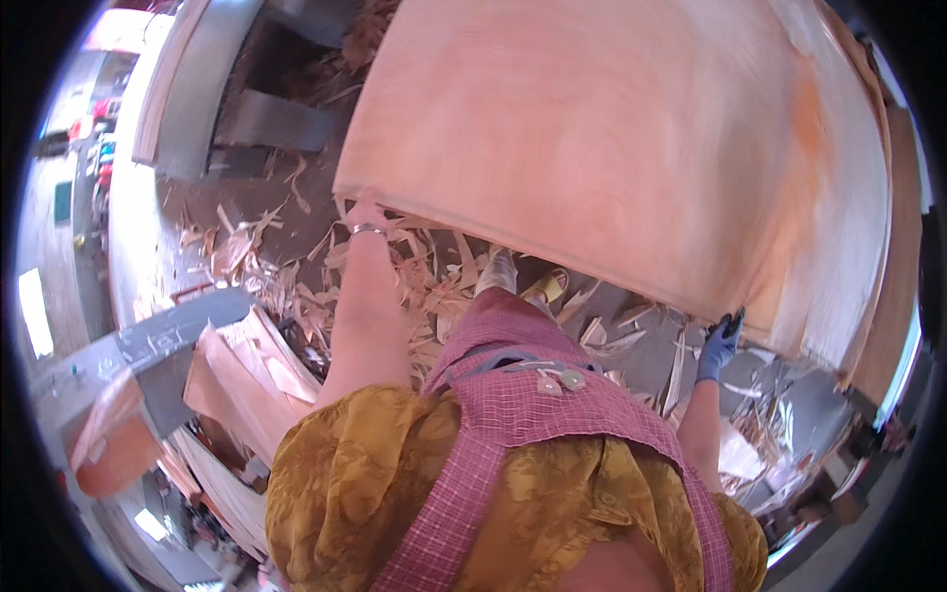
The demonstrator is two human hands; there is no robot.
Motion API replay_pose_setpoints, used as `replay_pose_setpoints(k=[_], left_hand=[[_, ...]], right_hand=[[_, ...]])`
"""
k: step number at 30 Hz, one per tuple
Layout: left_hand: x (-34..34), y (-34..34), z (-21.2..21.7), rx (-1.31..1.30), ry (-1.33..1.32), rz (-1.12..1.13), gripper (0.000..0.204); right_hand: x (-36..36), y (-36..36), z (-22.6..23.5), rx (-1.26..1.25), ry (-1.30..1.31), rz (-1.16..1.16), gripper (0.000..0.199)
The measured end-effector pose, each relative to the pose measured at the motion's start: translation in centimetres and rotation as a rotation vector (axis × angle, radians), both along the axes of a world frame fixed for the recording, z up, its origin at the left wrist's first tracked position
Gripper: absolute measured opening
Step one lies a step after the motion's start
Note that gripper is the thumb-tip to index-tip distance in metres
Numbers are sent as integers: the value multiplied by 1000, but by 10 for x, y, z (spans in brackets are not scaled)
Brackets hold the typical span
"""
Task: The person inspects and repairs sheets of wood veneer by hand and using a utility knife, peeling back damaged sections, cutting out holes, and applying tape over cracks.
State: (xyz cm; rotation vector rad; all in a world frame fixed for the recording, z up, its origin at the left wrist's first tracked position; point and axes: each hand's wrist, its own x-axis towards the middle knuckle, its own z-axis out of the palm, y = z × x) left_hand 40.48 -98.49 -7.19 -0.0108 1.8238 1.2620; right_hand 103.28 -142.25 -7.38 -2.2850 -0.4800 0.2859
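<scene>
In the head view, a wide, pale wood sheet (592, 148) fills the upper middle, its near edge running between the person's two hands. The bare left hand (366, 211) is clamped on that edge close to the left corner, a band (368, 229) around its wrist. The right hand (721, 347), in a blue glove with dark fingertips, grips the same edge farther right; how its thumb sits cannot be told. Below lie loose wood strips (434, 271) on the grey floor (646, 357), around the person's shoes (548, 286).
</scene>
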Motion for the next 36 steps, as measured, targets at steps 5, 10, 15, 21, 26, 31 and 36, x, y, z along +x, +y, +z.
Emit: replay_pose_setpoints(k=[5, 10, 15, 21, 26, 31, 36], left_hand=[[19, -8, 25, -117, 226, -169, 37], [93, -59, 49, 134, 1454, -1125, 58], [230, -130, 66, 644, 1520, -1828, 75], [262, -134, 67, 518, 1489, -1918, 85], [275, -121, 58, 481, 1489, -2008, 90], [279, -120, 51, 557, 1518, -2003, 90], [336, -120, 90, 354, 1452, -2122, 96]], right_hand=[[16, -8, -6, -45, 1, -21, 48], [6, 9, 10, -194, -181, 3, 47], [0, 5, 10, -205, -188, -41, 47], [-10, 9, 15, -190, -171, -67, 47], [-18, 5, 5, -256, -224, -87, 52], [-28, -15, 44, 0, -251, -201, 63], [-27, -60, 74, -395, -149, -214, 35]])
